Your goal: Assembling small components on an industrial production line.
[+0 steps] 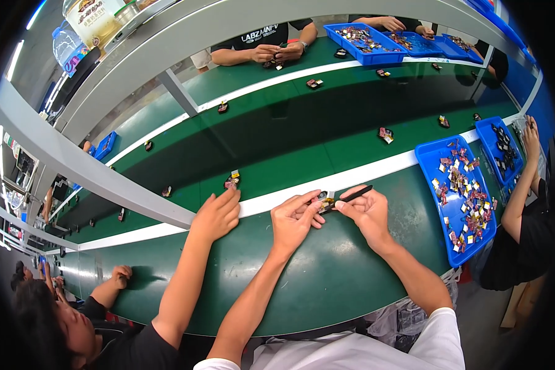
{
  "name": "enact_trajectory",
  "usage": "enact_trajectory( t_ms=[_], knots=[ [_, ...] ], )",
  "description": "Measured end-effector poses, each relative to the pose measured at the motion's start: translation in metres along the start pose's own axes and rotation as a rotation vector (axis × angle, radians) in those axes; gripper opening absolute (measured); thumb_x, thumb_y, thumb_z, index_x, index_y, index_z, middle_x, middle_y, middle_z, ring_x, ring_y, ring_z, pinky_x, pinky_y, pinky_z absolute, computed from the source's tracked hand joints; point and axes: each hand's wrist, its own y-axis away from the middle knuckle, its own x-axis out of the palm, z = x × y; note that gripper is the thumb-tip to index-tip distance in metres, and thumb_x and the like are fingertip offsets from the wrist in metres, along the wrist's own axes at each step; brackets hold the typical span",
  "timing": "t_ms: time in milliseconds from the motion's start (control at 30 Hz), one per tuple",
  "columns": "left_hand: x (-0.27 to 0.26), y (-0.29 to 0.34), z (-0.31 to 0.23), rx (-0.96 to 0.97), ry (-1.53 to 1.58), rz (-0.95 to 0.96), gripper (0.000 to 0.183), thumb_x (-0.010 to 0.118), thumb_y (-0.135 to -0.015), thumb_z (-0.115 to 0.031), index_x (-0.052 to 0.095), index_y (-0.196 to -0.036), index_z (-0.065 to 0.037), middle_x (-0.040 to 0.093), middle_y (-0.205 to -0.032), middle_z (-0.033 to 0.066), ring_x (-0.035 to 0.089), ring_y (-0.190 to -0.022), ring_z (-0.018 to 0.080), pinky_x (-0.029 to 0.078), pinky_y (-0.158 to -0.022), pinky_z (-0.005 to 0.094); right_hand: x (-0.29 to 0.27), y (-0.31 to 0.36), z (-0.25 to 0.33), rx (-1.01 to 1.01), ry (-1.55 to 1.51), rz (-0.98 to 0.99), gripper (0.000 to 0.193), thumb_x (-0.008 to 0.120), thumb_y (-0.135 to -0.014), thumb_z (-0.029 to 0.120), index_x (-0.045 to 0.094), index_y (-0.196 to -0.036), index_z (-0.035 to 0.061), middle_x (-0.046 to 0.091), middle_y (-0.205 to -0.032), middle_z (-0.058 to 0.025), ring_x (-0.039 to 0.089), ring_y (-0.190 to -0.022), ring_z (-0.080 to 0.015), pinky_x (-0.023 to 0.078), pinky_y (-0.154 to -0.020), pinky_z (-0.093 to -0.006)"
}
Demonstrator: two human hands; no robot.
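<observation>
In front of me, over the near edge strip of the green bench, my left hand (293,222) pinches a small electronic part (327,202) with dark and yellowish pieces. My right hand (369,216) grips a slim black pen-shaped tool (356,193), its lower end close to that part. The two hands are almost touching. Fingers cover much of the part, so its exact kind does not show.
A blue tray (441,206) of small red, white and yellow parts lies at my right. Similar parts (385,135) dot the green conveyor (327,148). At left, a co-worker's hand (217,214) reaches toward one part (232,180). A grey metal frame (105,166) crosses the left side.
</observation>
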Motion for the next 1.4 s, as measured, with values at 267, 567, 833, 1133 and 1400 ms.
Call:
enact_trajectory(
  t_ms=[267, 567, 833, 1133, 1400],
  knots=[
    [0.002, 0.002, -0.002, 0.045, -0.049, -0.003, 0.024, 0.068, -0.094, 0.005, 0.071, -0.117, 0.008, 0.071, -0.090, 0.0141, 0.072, -0.067, 0.0189, 0.061, -0.055, 0.0262, 0.001, 0.000, 0.005, 0.046, 0.007, -0.013, 0.015, 0.073, -0.088, -0.009, 0.064, -0.099, -0.0066, 0.073, -0.089, -0.0145, 0.073, -0.083, -0.0157, 0.058, -0.073, -0.0233],
    [0.000, 0.000, 0.001, 0.024, -0.042, 0.024, 0.025, 0.068, -0.095, 0.001, 0.070, -0.119, 0.009, 0.072, -0.091, 0.0167, 0.073, -0.067, 0.0201, 0.061, -0.055, 0.0272, -0.001, 0.000, 0.003, 0.031, 0.028, -0.014, 0.014, 0.072, -0.088, -0.010, 0.064, -0.099, -0.0066, 0.073, -0.089, -0.0143, 0.073, -0.084, -0.0154, 0.058, -0.073, -0.0229],
    [-0.011, -0.006, 0.003, -0.162, 0.147, 0.130, 0.029, 0.066, -0.100, -0.007, 0.067, -0.124, 0.009, 0.074, -0.093, 0.0174, 0.072, -0.067, 0.0194, 0.060, -0.056, 0.0272, 0.000, 0.001, -0.002, -0.038, -0.029, 0.024, 0.016, 0.072, -0.088, -0.011, 0.063, -0.100, -0.0061, 0.072, -0.091, -0.0123, 0.073, -0.087, -0.0146, 0.057, -0.073, -0.0218],
    [-0.013, -0.006, 0.006, -0.175, 0.176, 0.181, 0.030, 0.065, -0.101, -0.010, 0.067, -0.123, 0.009, 0.073, -0.092, 0.0179, 0.073, -0.067, 0.0212, 0.061, -0.056, 0.0287, 0.001, 0.004, -0.009, -0.183, 0.116, -0.006, 0.015, 0.075, -0.086, -0.009, 0.066, -0.097, -0.0028, 0.072, -0.083, -0.0050, 0.048, -0.059, 0.0033, 0.034, -0.050, -0.0151],
    [-0.015, -0.007, 0.004, -0.172, 0.192, 0.179, 0.029, 0.066, -0.100, -0.010, 0.068, -0.123, 0.008, 0.074, -0.091, 0.0167, 0.072, -0.068, 0.0198, 0.060, -0.057, 0.0280, 0.002, 0.004, -0.005, -0.240, 0.177, -0.008, 0.014, 0.077, -0.084, -0.008, 0.069, -0.094, -0.0018, 0.073, -0.082, -0.0036, 0.041, -0.055, 0.0046, 0.029, -0.048, -0.0156]
  ],
)
